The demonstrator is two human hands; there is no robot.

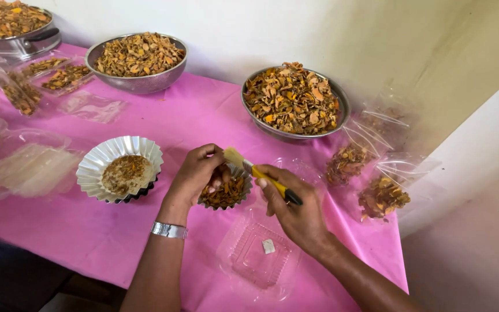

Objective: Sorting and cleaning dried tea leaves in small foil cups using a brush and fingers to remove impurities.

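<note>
Your left hand [197, 173] grips the rim of a small fluted tin [226, 193], fingers curled over its far edge, and the tin sits on the pink cloth [163, 121] near the table's front, filled with orange-brown dried chips. Your right hand [293, 211] is clenched around a brush [258, 173] with a yellow handle and black end; its pale bristles point up and left, just above the tin and close to your left fingertips. Just in front of both hands lies an open clear plastic box [258, 254] with a small white square inside. To the left stands a larger fluted tin [119, 167] holding a thin layer of crumbs. Two steel bowls [137, 55] heaped with the same chips sit further back, one straight ahead of your hands, and filled clear bags [382, 196] lie at the right edge of the cloth.
</note>
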